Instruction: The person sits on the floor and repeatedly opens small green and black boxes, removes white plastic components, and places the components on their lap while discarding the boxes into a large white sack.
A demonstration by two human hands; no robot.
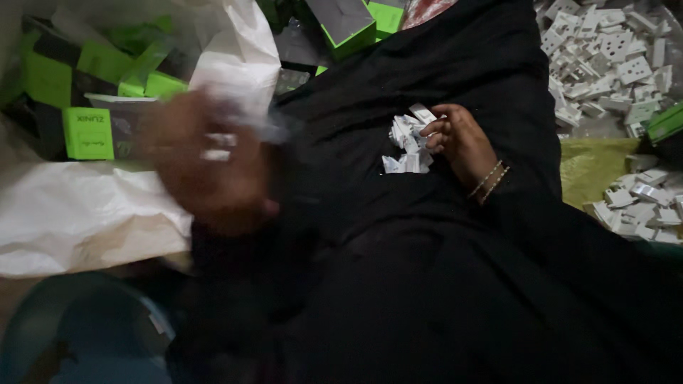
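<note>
A pile of folded papers [408, 146] lies on the lap cloth [427, 249], boxes [89, 133] in a bag [85, 213] to the left, sockets [605, 64] heaped to the right.

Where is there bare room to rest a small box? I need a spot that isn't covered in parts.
The black cloth over the lap is bare below the small white pieces at the right hand. The yellow-green cloth between the two heaps of white plastic parts shows a bare strip. The green boxes behind the blurred left hand crowd the white bag.
</note>
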